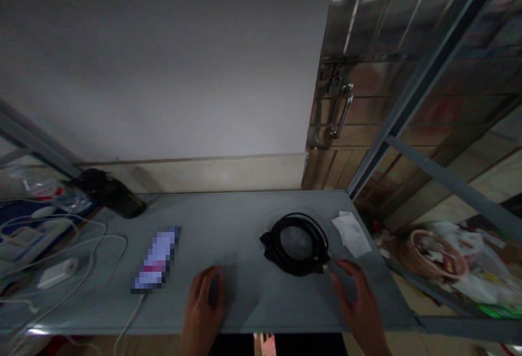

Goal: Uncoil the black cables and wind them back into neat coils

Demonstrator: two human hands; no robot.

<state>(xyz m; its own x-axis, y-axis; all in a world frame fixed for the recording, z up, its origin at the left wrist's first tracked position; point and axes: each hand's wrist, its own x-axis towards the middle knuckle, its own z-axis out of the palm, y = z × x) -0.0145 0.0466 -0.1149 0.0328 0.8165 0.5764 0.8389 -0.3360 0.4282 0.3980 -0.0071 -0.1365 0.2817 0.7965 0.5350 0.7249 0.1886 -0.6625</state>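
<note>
A coiled black cable [276,244] lies flat on the grey tabletop [232,220], its loops gathered in a ring with connector ends showing at the left and lower right. My right hand [356,299] is just right of the coil's lower edge, thumb and fingers apart, with nothing in it. To the left of the coil, and apart from it, my left hand [204,301] rests near the front edge. Its fingers are bent, with a gap between them and the thumb, and it holds nothing. A crumpled white tissue [351,233] lies right of the coil.
On the left are a phone [157,258] with a cable plugged in, a white charger [58,273], tangled white cords and a black bottle [110,193] on its side. Grey metal posts [424,84] frame the table. A basket [434,255] stands beyond its right edge.
</note>
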